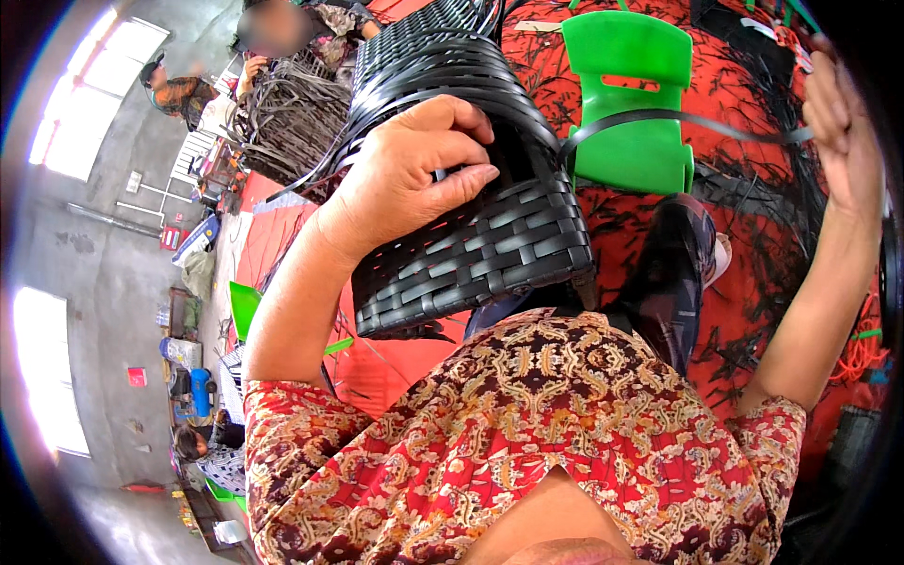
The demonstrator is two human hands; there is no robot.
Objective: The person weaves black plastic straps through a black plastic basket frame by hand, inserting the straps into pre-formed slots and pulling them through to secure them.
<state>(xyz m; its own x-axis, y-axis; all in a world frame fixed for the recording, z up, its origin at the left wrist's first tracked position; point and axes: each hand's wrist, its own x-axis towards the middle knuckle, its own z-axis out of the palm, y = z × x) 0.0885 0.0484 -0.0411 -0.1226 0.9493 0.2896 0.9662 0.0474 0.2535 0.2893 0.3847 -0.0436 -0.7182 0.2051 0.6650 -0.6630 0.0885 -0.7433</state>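
Gripping one black woven basket [471, 217], left hand [405, 179] clamps; right hand [843, 132] pinches one black strip [678, 118].

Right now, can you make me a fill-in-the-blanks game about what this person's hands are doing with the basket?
1. The left hand grips a woven basket whose colour is ____.
2. The right hand pulls a long black ____ that runs out from the basket.
3. Behind the basket stands a small plastic chair coloured ____.
4. The floor under the chair is covered in ____ sheeting.

Missing words: black; strip; green; red
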